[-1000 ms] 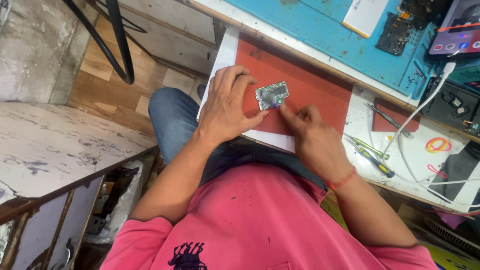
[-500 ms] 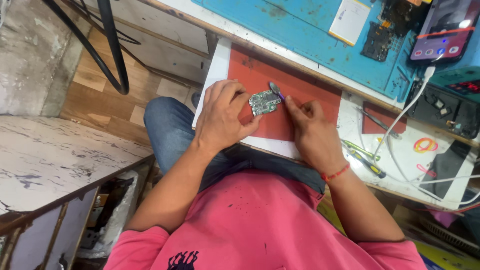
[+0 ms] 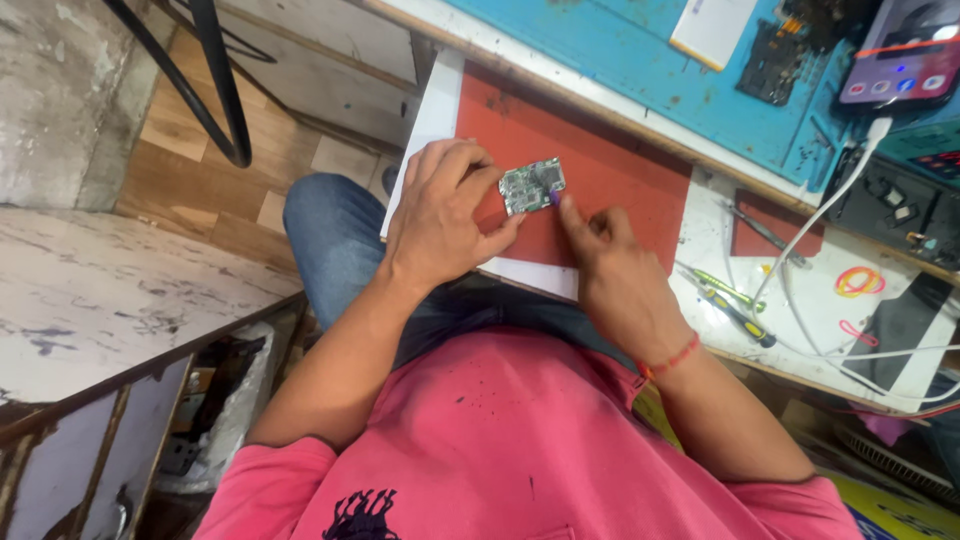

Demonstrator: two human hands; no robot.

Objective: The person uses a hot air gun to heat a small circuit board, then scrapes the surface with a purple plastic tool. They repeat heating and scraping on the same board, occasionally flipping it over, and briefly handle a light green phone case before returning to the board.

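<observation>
On the red mat [image 3: 600, 185], two hands work a small circuit board [image 3: 532, 185].
Left hand [image 3: 445, 215] pinches the board's left edge between thumb and fingers; right hand [image 3: 605, 255] closes on a thin purple-tipped tool [image 3: 553, 199] touching the board's right edge. Screwdrivers [image 3: 730, 300] lie apart to the right, near a white cable [image 3: 810, 225].

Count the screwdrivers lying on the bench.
2 on the white bench top right of the right hand: a yellow-green-handled screwdriver and a dark-handled screwdriver below it. Others may be hidden among the cables.
</observation>
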